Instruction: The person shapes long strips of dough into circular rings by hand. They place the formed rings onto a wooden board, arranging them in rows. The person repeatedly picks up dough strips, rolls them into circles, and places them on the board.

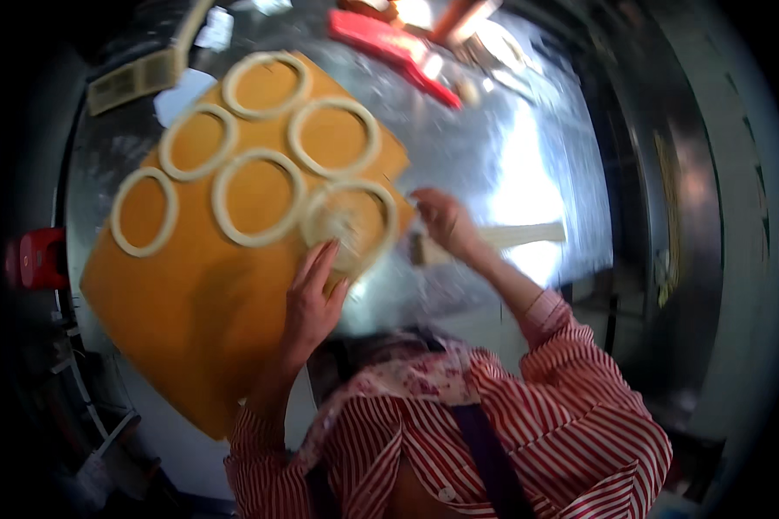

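Note:
An orange sheet (182,285) lies on a metal table, with several off-white rings (260,197) spread over its far part. Inside the ring nearest me (390,227) lies a round, pale translucent piece (333,221), whose kind I cannot make out. At that ring's near edge is my left hand (312,307), its fingers stretched onto the translucent piece and the thumb apart. My right hand (446,223) hovers just right of the sheet's right corner, fingers curled together. Whatever its fingertips hold, if anything, is too small to name.
A pale wooden-looking tool (502,238) lies under my right forearm. A red long-handled object (389,52) rests at the table's far side, among blurred items. At the far left are a pale flat-headed tool (138,80) and a white paper piece (182,95). A red device (41,258) stands left.

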